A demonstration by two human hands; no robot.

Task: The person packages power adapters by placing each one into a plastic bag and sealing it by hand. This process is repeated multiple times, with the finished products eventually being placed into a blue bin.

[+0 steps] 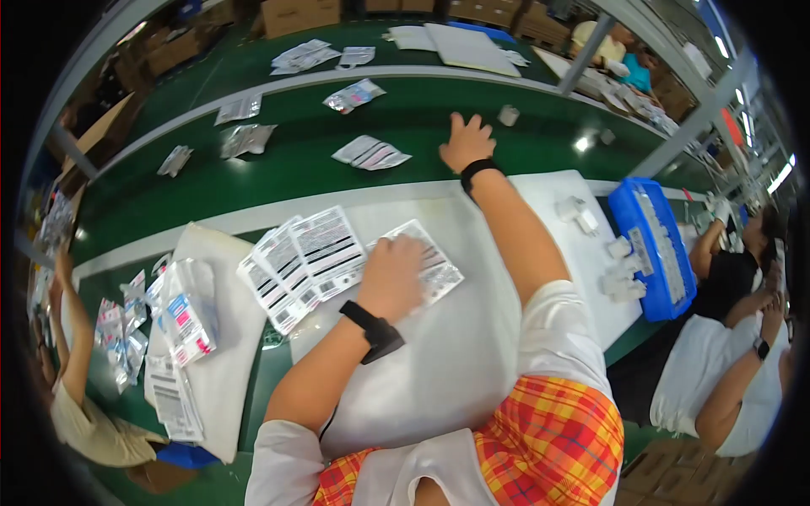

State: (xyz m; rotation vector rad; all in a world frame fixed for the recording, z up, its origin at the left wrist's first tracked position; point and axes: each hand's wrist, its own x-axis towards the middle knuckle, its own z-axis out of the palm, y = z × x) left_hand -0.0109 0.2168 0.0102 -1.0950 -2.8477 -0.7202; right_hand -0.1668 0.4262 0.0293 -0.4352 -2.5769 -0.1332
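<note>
My left hand (392,274), blurred by motion, is over a flat white printed pouch (434,268) on the pale work mat (439,354). Whether its fingers grip the pouch cannot be made out. Just left of it, several similar pouches (325,244) with dark stripes and barcodes lie fanned out, overlapping. My right hand (467,143) reaches out over the green conveyor belt (295,185), fingers spread, with nothing visible in it. A small whitish block-shaped piece (508,115) lies on the belt beyond its fingers, apart from them. A striped pouch (371,153) lies on the belt to its left.
Silver pouches (248,141) lie farther along the belt. At right stands a blue bin (650,249) of white pieces, with small white parts (623,282) beside it. A clear bag of packets (187,312) sits at left. Co-workers flank both sides; a metal post (586,52) rises beyond.
</note>
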